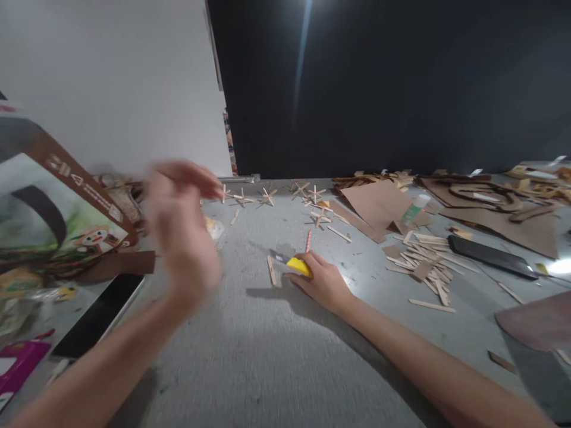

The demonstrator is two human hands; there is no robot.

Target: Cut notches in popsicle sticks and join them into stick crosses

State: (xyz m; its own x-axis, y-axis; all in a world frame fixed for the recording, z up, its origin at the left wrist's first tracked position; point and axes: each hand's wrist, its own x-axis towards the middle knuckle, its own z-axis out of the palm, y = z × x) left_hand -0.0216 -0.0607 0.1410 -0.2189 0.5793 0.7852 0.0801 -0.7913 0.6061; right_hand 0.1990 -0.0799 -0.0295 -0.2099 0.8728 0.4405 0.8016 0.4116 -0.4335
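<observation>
My right hand (323, 282) is low over the grey table, its fingers closed around a yellow utility knife (300, 267) with the blade pointing left. A thin pink-and-white patterned stick (308, 241) juts up from the same hand; whether it is a pencil or a straw is unclear. Just left of the blade lies a short wooden craft stick (272, 271). My left hand (182, 229) is raised on the left and smeared by motion, so its fingers cannot be read. Behind it, partly covered, sits a small clear bag (215, 229).
Several star-like shapes of crossed sticks (267, 197) line the back. On the right are a pile of craft sticks (428, 267), brown cardboard (375, 202), a glue stick (414, 209) and a black phone-like object (491, 255). A phone (99, 315) and printed box (66, 196) stand left.
</observation>
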